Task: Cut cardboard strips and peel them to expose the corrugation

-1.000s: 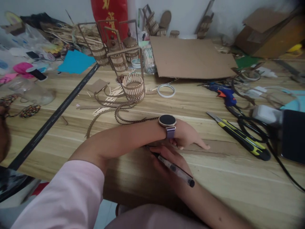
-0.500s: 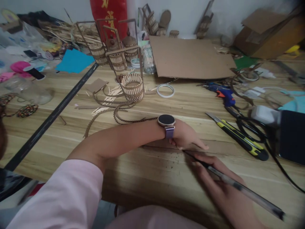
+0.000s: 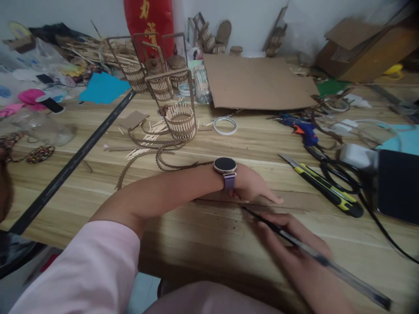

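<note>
My left hand [image 3: 253, 185], with a watch [image 3: 225, 165] on its wrist, presses down on a narrow cardboard strip [image 3: 296, 199] lying on the wooden table. Its index finger and thumb are stretched out along the strip, the other fingers partly hidden beneath. My right hand [image 3: 294, 244] grips a long dark pen [image 3: 314, 254] between thumb and fingers. The pen's tip is at the strip's near edge, close below my left hand. Small dark crumbs dot the wood beside the tip.
A yellow-black cutter [image 3: 322, 185], black scissors [image 3: 340, 174] and a blue glue gun [image 3: 303, 128] lie to the right. Behind are a small basket [image 3: 180, 122], a tape ring [image 3: 224, 125] and a cardboard sheet [image 3: 258, 83]. A black metal strip [image 3: 75, 159] crosses the left side.
My right hand and the pen have shifted slightly left along the strip's near edge. My left hand remains on the strip. The whole view has shifted slightly.
</note>
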Available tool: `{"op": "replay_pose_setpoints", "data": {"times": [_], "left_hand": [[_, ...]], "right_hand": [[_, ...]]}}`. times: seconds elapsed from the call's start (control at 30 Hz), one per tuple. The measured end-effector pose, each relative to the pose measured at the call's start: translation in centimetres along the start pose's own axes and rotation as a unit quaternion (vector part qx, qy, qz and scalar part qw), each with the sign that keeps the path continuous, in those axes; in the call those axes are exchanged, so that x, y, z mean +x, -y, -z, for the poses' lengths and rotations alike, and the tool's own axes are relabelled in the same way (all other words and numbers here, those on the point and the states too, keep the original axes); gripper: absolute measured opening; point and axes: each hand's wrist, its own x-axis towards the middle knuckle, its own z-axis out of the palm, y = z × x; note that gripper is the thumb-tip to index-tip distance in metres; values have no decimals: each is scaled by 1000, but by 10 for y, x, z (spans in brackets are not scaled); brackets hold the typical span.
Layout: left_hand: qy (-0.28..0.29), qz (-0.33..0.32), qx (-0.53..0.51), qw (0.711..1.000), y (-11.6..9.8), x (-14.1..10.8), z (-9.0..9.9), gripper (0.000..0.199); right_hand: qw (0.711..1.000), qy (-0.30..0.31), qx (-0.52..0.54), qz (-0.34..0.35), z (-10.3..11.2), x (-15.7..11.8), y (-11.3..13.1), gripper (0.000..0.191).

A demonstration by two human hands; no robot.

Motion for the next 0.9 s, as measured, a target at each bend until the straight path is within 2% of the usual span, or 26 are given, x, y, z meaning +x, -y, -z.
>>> {"op": "replay_pose_setpoints", "data": {"times": [0.07, 0.1, 0.2, 0.33, 0.53, 0.7, 0.8, 0.9], "left_hand": [[64, 4, 6, 998, -1, 0, 1, 98], [77, 6, 5, 997, -1, 0, 1, 99], [42, 6, -8, 999, 1, 2, 0, 96], [20, 1, -19, 1000, 3, 3, -1, 89], [70, 15, 14, 997, -5, -2, 5, 98], [92, 18, 15, 996, -8, -6, 8, 97], [78, 12, -1, 997, -7, -6, 7, 98], [90, 20, -10, 996, -6, -7, 7, 100]], "right_hand": [[999, 18, 42, 24, -19, 6, 9, 15], [997, 24, 55, 39, -26, 9, 11, 14], [994, 18, 76, 80, -41, 17, 13, 9], [991, -9, 92, 97, -49, 22, 13, 7], [992, -2, 86, 91, -51, 22, 10, 9], [995, -7, 74, 59, -35, 22, 0, 13], [999, -16, 46, 21, -12, 18, -9, 18], [998, -39, -21, -53, 21, 9, -30, 23]]}}
